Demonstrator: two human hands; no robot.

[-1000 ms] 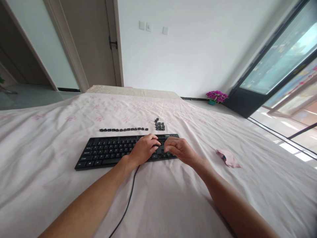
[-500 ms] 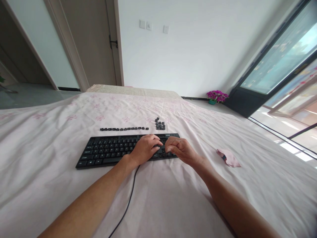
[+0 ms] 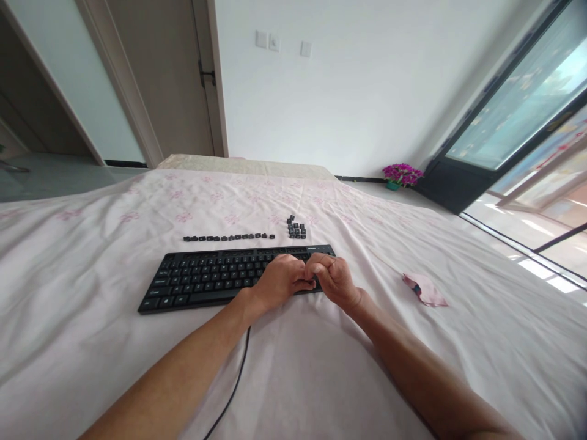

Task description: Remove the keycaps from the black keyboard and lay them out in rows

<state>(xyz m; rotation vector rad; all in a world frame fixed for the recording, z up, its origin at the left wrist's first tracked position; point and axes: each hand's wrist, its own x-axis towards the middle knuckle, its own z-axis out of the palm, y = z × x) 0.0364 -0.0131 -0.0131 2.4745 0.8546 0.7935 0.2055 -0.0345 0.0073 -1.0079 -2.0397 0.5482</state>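
Note:
A black keyboard (image 3: 206,275) lies on the pale pink bedsheet, its right part covered by both hands. Over that right part, my left hand (image 3: 282,280) is closed, its fingertips brought together against the right hand. My right hand (image 3: 332,278) is curled beside it with bent fingers, thumb low. Whatever sits between the fingertips is hidden. Behind the keyboard runs a row of loose black keycaps (image 3: 229,238). A small block of more loose keycaps (image 3: 296,231) lies to the right of that row.
A black cable (image 3: 236,382) runs from the keyboard toward me. To the right lies a folded pink cloth (image 3: 425,289) with a dark patch. Beyond the bed are a white wall, a door (image 3: 158,73) and a pot of magenta flowers (image 3: 402,175).
My left hand has moved right across the keyboard until its fingertips meet my right hand. The right hand stays over the same area. The loose keycaps have not visibly moved.

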